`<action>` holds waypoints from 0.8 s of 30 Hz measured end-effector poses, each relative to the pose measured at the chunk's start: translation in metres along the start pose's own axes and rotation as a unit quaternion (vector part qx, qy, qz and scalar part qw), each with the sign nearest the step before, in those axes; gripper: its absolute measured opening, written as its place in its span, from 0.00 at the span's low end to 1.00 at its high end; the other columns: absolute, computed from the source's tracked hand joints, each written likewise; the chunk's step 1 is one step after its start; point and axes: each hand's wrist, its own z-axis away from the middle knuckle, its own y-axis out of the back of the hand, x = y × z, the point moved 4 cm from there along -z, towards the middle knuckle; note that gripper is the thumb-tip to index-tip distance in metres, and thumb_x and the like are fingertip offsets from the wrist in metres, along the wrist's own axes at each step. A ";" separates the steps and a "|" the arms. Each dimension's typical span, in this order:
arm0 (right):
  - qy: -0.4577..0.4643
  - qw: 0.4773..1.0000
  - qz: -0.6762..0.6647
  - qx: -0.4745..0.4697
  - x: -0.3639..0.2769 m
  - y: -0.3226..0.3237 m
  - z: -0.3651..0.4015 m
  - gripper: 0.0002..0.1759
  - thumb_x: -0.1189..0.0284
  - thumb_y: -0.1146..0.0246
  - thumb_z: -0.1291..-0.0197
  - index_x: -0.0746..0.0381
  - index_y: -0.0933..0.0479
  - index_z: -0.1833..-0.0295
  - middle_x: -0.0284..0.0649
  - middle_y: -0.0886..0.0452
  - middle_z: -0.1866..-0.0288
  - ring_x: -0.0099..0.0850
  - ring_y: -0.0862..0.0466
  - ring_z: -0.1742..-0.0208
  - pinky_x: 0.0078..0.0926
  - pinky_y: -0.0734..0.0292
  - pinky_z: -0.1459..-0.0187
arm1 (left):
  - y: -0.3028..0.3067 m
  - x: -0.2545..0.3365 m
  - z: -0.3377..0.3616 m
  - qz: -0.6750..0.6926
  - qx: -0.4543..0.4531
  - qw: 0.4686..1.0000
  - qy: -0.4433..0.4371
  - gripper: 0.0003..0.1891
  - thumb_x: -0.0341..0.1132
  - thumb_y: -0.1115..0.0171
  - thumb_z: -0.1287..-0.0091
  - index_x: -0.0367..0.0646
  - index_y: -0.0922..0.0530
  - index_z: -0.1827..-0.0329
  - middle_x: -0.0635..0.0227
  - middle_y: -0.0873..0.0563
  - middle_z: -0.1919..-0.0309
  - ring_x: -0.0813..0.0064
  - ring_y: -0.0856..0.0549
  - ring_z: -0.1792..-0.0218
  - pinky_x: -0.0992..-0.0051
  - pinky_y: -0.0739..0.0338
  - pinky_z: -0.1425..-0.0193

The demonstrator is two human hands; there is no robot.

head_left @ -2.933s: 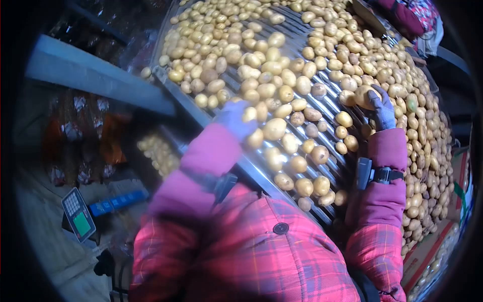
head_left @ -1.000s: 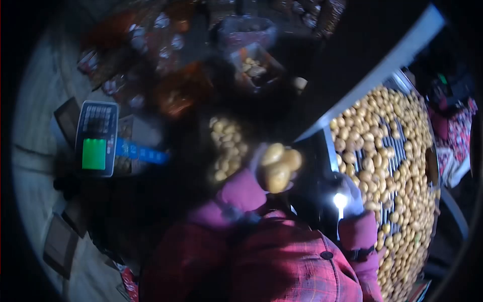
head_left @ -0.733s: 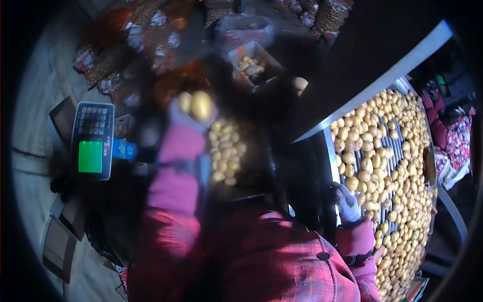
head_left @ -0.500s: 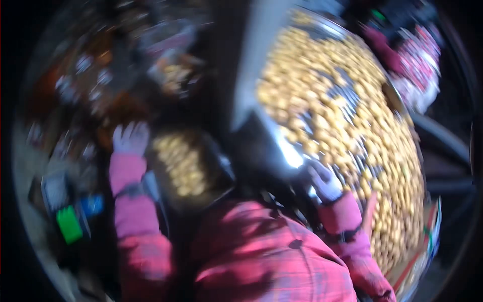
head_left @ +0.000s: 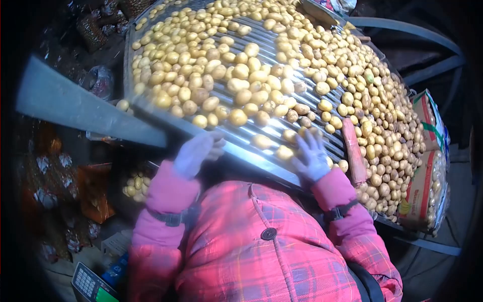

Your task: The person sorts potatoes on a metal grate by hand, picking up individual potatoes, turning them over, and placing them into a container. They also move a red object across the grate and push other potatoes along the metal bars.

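Many yellow potatoes (head_left: 236, 117) lie spread over a metal roller table (head_left: 261, 160). My gloved right hand (head_left: 311, 157) reaches over its near edge, fingers spread, with the fingertips right at a few potatoes on the rollers. At the near rim, further left, is my gloved left hand (head_left: 195, 153); its fingers stretch to the right, a little bent and slightly blurred, with nothing visible in them. A reddish wooden bar (head_left: 354, 151) lies among the potatoes to the right of my right hand.
A grey metal beam (head_left: 90, 108) slants in from the left. Below it is a batch of potatoes (head_left: 136, 187), partly hidden by my left arm. A scale (head_left: 90, 282) stands at lower left, and filled net bags (head_left: 48, 186) at far left. A carton (head_left: 425, 189) sits at right.
The view has swung toward the roller table. My left hand has gone from beside the tub of potatoes to the table's near edge; my right hand now spreads over the rollers.
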 end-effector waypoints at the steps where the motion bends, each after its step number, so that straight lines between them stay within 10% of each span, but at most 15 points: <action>1: 0.047 0.999 -0.017 0.005 -0.015 0.000 -0.013 0.38 0.52 0.40 0.49 0.53 0.36 0.32 0.52 0.42 0.30 0.58 0.47 0.29 0.56 0.46 0.33 | -0.009 0.001 -0.012 -0.006 -0.003 1.000 0.004 0.22 0.44 0.52 0.27 0.35 0.31 0.40 0.63 0.20 0.55 0.79 0.20 0.60 0.80 0.25 0.55; 4: 0.071 0.993 -0.027 -0.086 -0.047 0.003 -0.049 0.38 0.54 0.39 0.48 0.52 0.38 0.31 0.52 0.47 0.27 0.55 0.44 0.29 0.52 0.42 0.35 | -0.012 -0.004 -0.049 -0.025 0.037 0.998 -0.042 0.24 0.44 0.49 0.28 0.33 0.31 0.40 0.61 0.20 0.52 0.77 0.19 0.56 0.79 0.26 0.52; 8: 0.059 0.940 -0.321 -0.102 -0.028 0.023 -0.097 0.30 0.55 0.40 0.42 0.59 0.31 0.37 0.49 0.23 0.46 0.45 0.24 0.43 0.35 0.29 0.42 | 0.003 0.002 -0.079 -0.112 0.096 0.989 -0.005 0.22 0.43 0.47 0.30 0.37 0.30 0.40 0.62 0.19 0.52 0.76 0.19 0.56 0.77 0.25 0.51; 16: 0.057 0.989 -0.129 -0.049 0.011 0.034 -0.233 0.22 0.58 0.43 0.40 0.56 0.27 0.42 0.47 0.23 0.45 0.46 0.24 0.45 0.39 0.30 0.43 | -0.005 0.036 -0.170 -0.396 0.180 0.893 0.116 0.23 0.44 0.46 0.35 0.37 0.27 0.43 0.55 0.19 0.53 0.62 0.18 0.54 0.68 0.25 0.48; 18: 0.030 0.995 -0.093 -0.012 0.014 0.029 -0.260 0.21 0.63 0.43 0.42 0.49 0.28 0.41 0.46 0.26 0.42 0.46 0.25 0.43 0.41 0.30 0.43 | -0.014 0.008 -0.193 -0.648 0.110 0.754 -0.007 0.23 0.54 0.48 0.38 0.47 0.25 0.48 0.52 0.20 0.57 0.55 0.24 0.47 0.60 0.30 0.44; 19: 0.029 0.995 -0.096 -0.016 0.015 0.022 -0.274 0.21 0.63 0.43 0.42 0.49 0.28 0.41 0.46 0.26 0.42 0.46 0.25 0.43 0.41 0.30 0.43 | 0.002 -0.024 -0.209 -0.648 0.107 0.754 -0.003 0.23 0.54 0.48 0.38 0.47 0.25 0.48 0.52 0.20 0.57 0.55 0.24 0.47 0.60 0.30 0.44; 21: 0.113 0.990 -0.058 0.060 0.013 0.011 -0.304 0.22 0.67 0.48 0.43 0.47 0.28 0.41 0.43 0.30 0.36 0.44 0.28 0.38 0.46 0.32 0.42 | 0.027 -0.075 -0.226 -0.273 -0.010 0.939 -0.208 0.16 0.46 0.46 0.37 0.48 0.22 0.53 0.55 0.20 0.58 0.57 0.22 0.52 0.60 0.27 0.49; 24: 0.134 0.991 -0.029 0.014 0.009 -0.009 -0.344 0.25 0.71 0.46 0.47 0.46 0.28 0.41 0.41 0.35 0.31 0.43 0.32 0.33 0.43 0.34 0.37 | -0.001 -0.018 -0.201 -0.411 0.083 0.907 -0.029 0.16 0.48 0.46 0.36 0.47 0.22 0.54 0.59 0.19 0.61 0.60 0.21 0.57 0.63 0.26 0.53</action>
